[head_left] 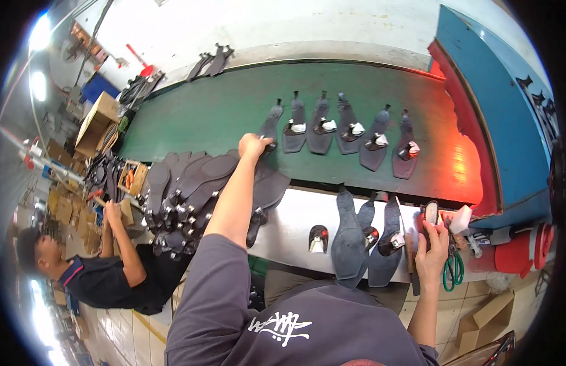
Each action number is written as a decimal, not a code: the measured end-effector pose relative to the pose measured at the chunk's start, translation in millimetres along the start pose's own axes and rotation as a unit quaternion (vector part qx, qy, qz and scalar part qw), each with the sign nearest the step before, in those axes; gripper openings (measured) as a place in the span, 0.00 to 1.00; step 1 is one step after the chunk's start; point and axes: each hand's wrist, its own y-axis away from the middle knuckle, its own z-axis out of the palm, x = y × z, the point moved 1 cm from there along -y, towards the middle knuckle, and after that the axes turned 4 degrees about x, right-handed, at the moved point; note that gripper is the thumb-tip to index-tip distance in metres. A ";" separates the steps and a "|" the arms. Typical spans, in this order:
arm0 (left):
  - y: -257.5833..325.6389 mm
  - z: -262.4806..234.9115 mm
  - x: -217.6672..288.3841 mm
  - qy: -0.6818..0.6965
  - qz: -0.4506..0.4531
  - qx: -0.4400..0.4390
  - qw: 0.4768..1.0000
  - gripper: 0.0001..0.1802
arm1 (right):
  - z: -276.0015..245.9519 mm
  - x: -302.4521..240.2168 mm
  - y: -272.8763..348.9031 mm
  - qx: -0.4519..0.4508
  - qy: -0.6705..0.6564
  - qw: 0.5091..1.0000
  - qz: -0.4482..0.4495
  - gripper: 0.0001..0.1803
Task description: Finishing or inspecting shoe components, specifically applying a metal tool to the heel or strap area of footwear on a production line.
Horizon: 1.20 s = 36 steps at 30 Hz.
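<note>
Near right: right hand (432, 247) pinching a dark piece (431, 213) above the tabletop (289, 232) | Near left: heaped pile (203, 171) of soles | Farther: left hand (256, 146) pinching the near end of a sole (272, 122) on the green belt (216, 116), left of a spaced row (319, 143) | Best handling, as judged: lay it flat, aligned, clear of its neighbour

The shirt (356, 317) is dark grey, with short sleeves (217, 277) and a jagged white print (284, 327).
</note>
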 end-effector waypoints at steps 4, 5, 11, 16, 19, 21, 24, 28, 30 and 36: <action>14.7 7.7 48.9 0.075 0.072 0.062 0.993 0.22 | -23.0 18.1 9.1 0.046 -0.003 0.997 0.057 0.14; 18.3 1.2 55.1 0.079 0.109 0.075 0.988 0.18 | -24.5 20.0 6.9 0.055 0.005 0.997 0.054 0.14; -101.7 37.9 -72.2 0.066 0.269 -0.059 0.959 0.22 | -12.4 42.2 17.4 0.130 0.030 0.991 -0.016 0.14; -89.0 35.0 -28.1 0.012 0.309 0.078 0.948 0.17 | -37.3 35.6 45.0 0.147 0.006 0.986 0.076 0.12; -38.3 -10.0 30.4 0.176 0.291 0.138 0.930 0.09 | -46.4 30.7 49.6 0.175 -0.004 0.982 0.075 0.11; -49.0 -47.1 44.4 0.152 0.359 0.287 0.875 0.10 | -45.8 25.4 42.6 0.180 -0.007 0.982 0.057 0.11; 47.3 -86.5 122.8 0.337 0.367 0.227 0.837 0.12 | -35.9 10.7 29.7 0.152 -0.197 0.968 0.036 0.09; 141.6 -85.1 145.7 0.484 0.232 -0.061 0.841 0.14 | -35.2 -34.6 4.3 0.081 -0.401 0.912 0.023 0.11; 191.5 -63.1 135.6 0.462 0.289 -0.217 0.810 0.13 | -29.2 -54.7 -5.3 0.050 -0.469 0.882 -0.011 0.15; 240.0 18.4 79.3 0.487 0.217 -0.447 0.718 0.09 | -40.2 -83.2 -9.4 -0.004 -0.546 0.838 -0.024 0.22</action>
